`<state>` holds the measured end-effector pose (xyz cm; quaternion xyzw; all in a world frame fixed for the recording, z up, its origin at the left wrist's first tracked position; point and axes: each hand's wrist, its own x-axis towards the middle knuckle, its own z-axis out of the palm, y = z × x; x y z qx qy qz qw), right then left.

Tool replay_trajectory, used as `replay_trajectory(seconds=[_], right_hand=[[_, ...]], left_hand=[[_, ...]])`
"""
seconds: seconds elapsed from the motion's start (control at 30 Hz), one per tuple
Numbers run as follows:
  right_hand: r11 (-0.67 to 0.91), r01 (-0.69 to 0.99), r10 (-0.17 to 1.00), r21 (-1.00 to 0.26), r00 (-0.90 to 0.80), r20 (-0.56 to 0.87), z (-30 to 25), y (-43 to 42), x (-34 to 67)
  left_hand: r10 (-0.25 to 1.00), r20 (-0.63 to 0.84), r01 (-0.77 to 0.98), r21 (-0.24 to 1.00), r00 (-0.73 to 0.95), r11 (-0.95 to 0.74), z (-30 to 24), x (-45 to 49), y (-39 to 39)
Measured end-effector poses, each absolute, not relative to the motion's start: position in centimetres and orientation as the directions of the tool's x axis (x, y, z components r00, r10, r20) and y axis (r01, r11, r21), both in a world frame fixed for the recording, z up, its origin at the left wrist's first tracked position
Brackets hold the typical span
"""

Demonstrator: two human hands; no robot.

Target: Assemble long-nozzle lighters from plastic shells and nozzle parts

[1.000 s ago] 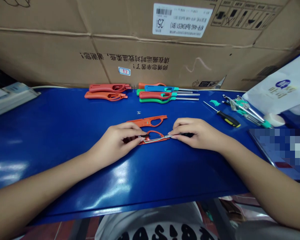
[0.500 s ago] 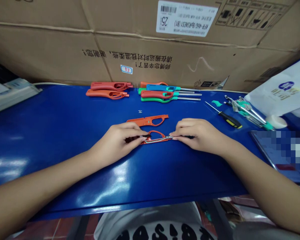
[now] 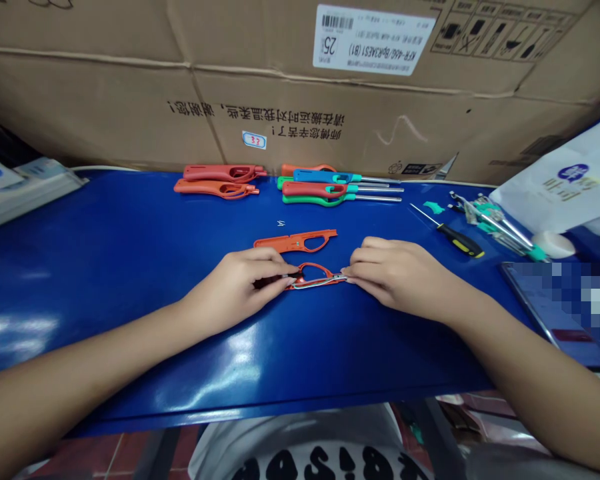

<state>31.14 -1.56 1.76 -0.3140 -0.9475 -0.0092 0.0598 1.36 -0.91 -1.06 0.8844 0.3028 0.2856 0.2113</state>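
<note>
An orange lighter half-shell (image 3: 314, 274) lies on the blue table (image 3: 130, 267) between my two hands. My left hand (image 3: 245, 283) pinches its left end with closed fingers. My right hand (image 3: 393, 270) pinches the right end, where a thin metal tube (image 3: 316, 281) runs along the shell; what sits under the right palm is hidden. A second orange half-shell (image 3: 296, 241) lies loose just behind them, touching neither hand.
Two orange lighter bodies (image 3: 220, 181) and a pile of assembled lighters (image 3: 330, 186) lie at the back. A screwdriver (image 3: 453, 233), loose parts (image 3: 495, 220), a white bag (image 3: 565, 180) and a phone (image 3: 560, 310) sit right. Cardboard boxes (image 3: 280, 87) stand behind.
Both hands stay on the orange shell. The metal tube has been slid further left into the shell, and my right fingers have closed in towards it.
</note>
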Motion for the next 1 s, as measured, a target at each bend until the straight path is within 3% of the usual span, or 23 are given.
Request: replay_trajectory(seconds=[0.1, 0.2, 0.33, 0.73, 0.87, 1.0], right_hand=[[0.765, 0.639, 0.643, -0.079, -0.752, 0.147, 1.7, -1.8, 31.1], [0.708, 0.671, 0.705, -0.221, -0.691, 0.158, 1.7, -2.3, 30.7], [0.685, 0.640, 0.712, -0.347, -0.689, 0.134, 1.2, -2.8, 29.6], [0.638, 0.609, 0.741, -0.472, -0.651, 0.162, -0.2, -2.5, 28.3], [0.654, 0.623, 0.734, -0.429, -0.661, 0.159, -0.2, -2.6, 28.1], [0.685, 0.603, 0.705, -0.410, -0.691, 0.160, -0.1, -2.5, 28.3]], left_hand=[[0.653, 0.412, 0.398, 0.550, 0.635, -0.734, -0.9, 1.5, -1.0], [0.649, 0.443, 0.389, 0.544, 0.619, -0.743, -0.8, 1.5, -1.1], [0.648, 0.462, 0.379, 0.549, 0.605, -0.745, -0.8, 1.6, -1.3], [0.794, 0.333, 0.393, 0.730, 0.509, -0.559, -0.2, 2.3, -1.7], [0.824, 0.268, 0.405, 0.769, 0.499, -0.495, -0.2, 2.4, -1.9], [0.812, 0.294, 0.392, 0.760, 0.503, -0.518, -0.3, 2.5, -1.9]])
